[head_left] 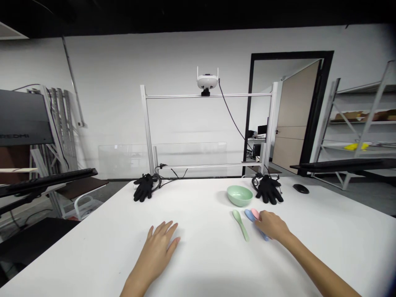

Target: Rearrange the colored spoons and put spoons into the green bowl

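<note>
My right hand (pixel 272 225) is closed over the handle of a pink spoon (pixel 255 213), whose bowl shows past my fingers. Just left of it lies a blue spoon (pixel 249 215), partly covered by the same hand; its handle end comes out below my fingers. A light green spoon (pixel 240 225) rests on the white table (pixel 204 255), further left and apart from the hand. Behind the spoons stands a pale green bowl (pixel 239 196). On the left, my left hand (pixel 159 249) is palm down at the table, fingers spread and holding nothing.
Black gloves with cables lie at the back left (pixel 144 187) and back right (pixel 268 189) of the table. A black mouse (pixel 301 188) sits at the right. An aluminium frame (pixel 210 166) rises behind, carrying a white camera device (pixel 207 81).
</note>
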